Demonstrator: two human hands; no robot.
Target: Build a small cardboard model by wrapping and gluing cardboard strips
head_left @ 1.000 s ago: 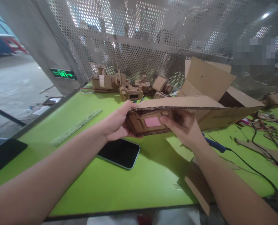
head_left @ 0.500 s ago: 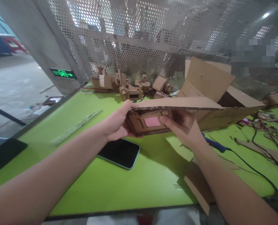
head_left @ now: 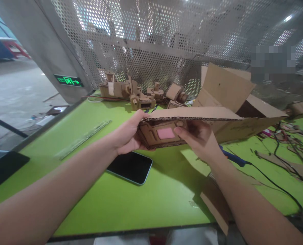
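Observation:
A cardboard model (head_left: 153,133) with a pink rectangle (head_left: 166,133) on its face is held up over the green table (head_left: 131,207). A flat cardboard sheet (head_left: 192,112) lies along its top edge. My left hand (head_left: 132,134) grips the model's left end, fingers partly hidden behind and below it. My right hand (head_left: 199,136) holds its right side, the thumb pressed on the face beside the pink rectangle; the other fingers are partly hidden under the sheet. Below the model lies a black-screened phone (head_left: 132,168).
An open cardboard box (head_left: 240,127) stands at the right. Behind are several cardboard models (head_left: 143,101). A clear ruler (head_left: 86,139) lies left, a blue glue gun (head_left: 234,157) with a cord right, near cardboard scraps (head_left: 286,163). A dark tablet (head_left: 6,170) is far left.

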